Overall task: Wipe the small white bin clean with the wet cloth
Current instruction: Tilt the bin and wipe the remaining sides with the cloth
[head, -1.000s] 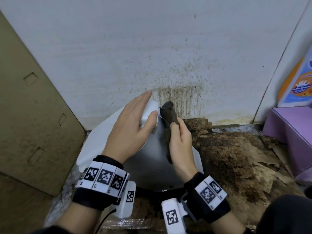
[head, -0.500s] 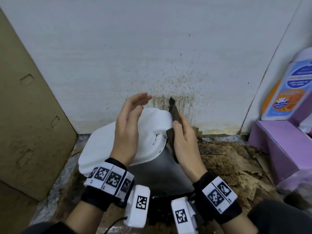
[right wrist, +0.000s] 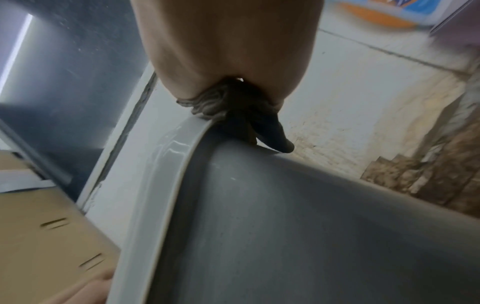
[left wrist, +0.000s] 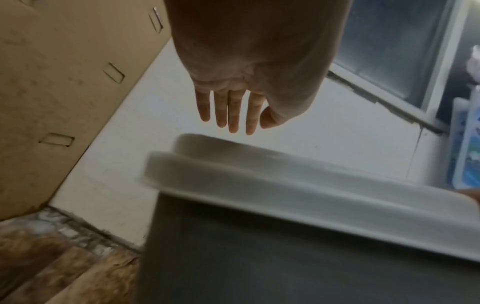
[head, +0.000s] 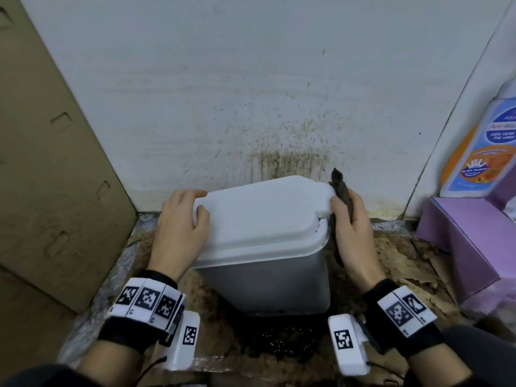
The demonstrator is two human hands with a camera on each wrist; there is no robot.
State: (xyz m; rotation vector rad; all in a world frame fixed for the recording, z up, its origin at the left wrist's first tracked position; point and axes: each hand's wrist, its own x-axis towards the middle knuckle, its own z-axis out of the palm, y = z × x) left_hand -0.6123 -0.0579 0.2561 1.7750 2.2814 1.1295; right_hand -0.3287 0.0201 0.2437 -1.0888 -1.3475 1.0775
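White plastic lid (head: 259,216) tops the small bin (head: 268,280), which stands on a stained floor (head: 405,261) against the far wall. The left hand (head: 178,230) rests on the lid's left end, thumb on top. The right hand (head: 353,227) pinches a dark cloth (head: 342,191) at the right end.

Left wrist view: fingers (left wrist: 230,111) straight, apart, just above the lid.

Right wrist view: the cloth touches the lid's rim (right wrist: 166,174).

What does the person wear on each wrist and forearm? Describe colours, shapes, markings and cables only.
Both hands are bare. The left wrist and right wrist each wear a black band ringed with white panels printed with black square code markers. Beside each hangs a white block, left and right, bearing one such marker. A thin black cable trails from the left block. Dark sleeves cover the forearms.
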